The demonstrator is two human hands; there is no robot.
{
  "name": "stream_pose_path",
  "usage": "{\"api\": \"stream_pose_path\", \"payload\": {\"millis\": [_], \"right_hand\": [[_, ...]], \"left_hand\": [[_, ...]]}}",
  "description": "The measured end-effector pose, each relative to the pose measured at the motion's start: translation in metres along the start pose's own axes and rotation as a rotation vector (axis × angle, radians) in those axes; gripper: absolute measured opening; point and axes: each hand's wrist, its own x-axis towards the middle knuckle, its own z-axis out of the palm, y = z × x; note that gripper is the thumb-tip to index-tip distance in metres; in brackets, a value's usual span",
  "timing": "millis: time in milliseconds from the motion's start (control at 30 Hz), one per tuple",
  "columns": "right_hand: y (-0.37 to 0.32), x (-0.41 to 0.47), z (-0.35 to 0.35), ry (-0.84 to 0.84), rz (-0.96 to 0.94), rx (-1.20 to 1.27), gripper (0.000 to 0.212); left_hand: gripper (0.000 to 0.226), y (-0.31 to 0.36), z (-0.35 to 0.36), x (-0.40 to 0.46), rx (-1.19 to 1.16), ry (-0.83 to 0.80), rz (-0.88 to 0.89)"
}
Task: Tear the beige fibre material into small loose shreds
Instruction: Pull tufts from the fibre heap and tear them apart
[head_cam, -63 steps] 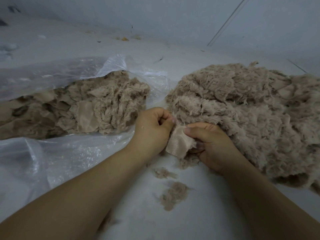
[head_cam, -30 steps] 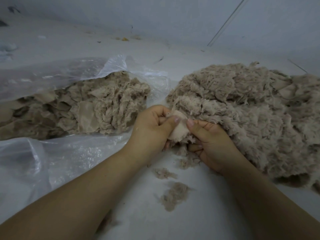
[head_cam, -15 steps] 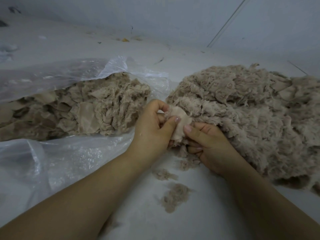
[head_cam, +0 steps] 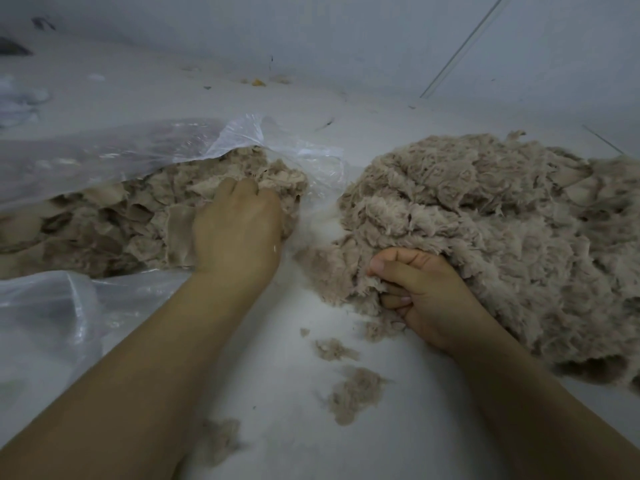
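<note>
Pale grey-white floor (head_cam: pixel 277 393) runs from the near edge all the way back, kinda dim and flat lit, with bits of fluff on it. Nearest are a few loose tufts (head_cam: pixel 353 393) lying between the two forearms, plus a smaller wisp (head_cam: pixel 334 349) just past them.

Going further in, the right hand (head_cam: pixel 422 299) sits at the near left edge of the big shredded pile (head_cam: pixel 485 237), fingers curled in and thumb on top, gripping a clump of the fibre. That pile is a wide fluffy mound on the right side, long axis running roughly left to right and going off the right edge of the view.

Left side, the left hand (head_cam: pixel 239 223) is knuckles up, reaching into the mouth of a clear plastic bag (head_cam: pixel 104 157) and resting on the beige fibre material (head_cam: pixel 114 223) inside. Its fingertips are buried in the stuff, so can't tell if it's actually grabbing anything. That material has flat ragged sheets mixed in, stretches lengthwise off to the left, and the bag's opening faces right toward the pile.

Way at the back the floor meets a plain grey wall (head_cam: pixel 346 29), with some small debris (head_cam: pixel 258 82) along the base.
</note>
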Motion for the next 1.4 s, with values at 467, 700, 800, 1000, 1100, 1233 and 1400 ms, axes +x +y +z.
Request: {"api": "stream_pose_path", "payload": {"millis": [467, 700, 800, 1000, 1100, 1233, 1400], "right_hand": [[0.001, 0.002, 0.001, 0.027, 0.007, 0.087, 0.013], [0.0, 0.002, 0.001, -0.014, -0.013, 0.062, 0.017], [0.0, 0.002, 0.0, -0.055, -0.006, 0.018, 0.026], [0.002, 0.003, -0.001, -0.092, -0.028, 0.041, 0.036], [0.003, 0.003, -0.003, -0.078, -0.022, 0.003, 0.023], [0.004, 0.003, -0.005, -0.097, -0.01, 0.024, 0.013], [0.005, 0.001, -0.005, -0.081, -0.028, -0.002, 0.033]], "left_hand": [[0.025, 0.034, 0.017, -0.015, -0.483, -0.309, 0.13], [0.016, 0.039, 0.026, -0.017, -0.91, -0.167, -0.194], [0.01, 0.044, 0.016, -0.021, -1.021, 0.047, -0.096], [0.002, 0.058, 0.007, -0.03, -0.992, 0.164, 0.472], [0.006, 0.059, 0.006, -0.033, -1.126, 0.142, 0.354], [0.012, 0.056, 0.008, -0.031, -1.299, 0.047, -0.018], [0.031, 0.052, 0.011, -0.03, -1.569, -0.429, -0.229]]}}
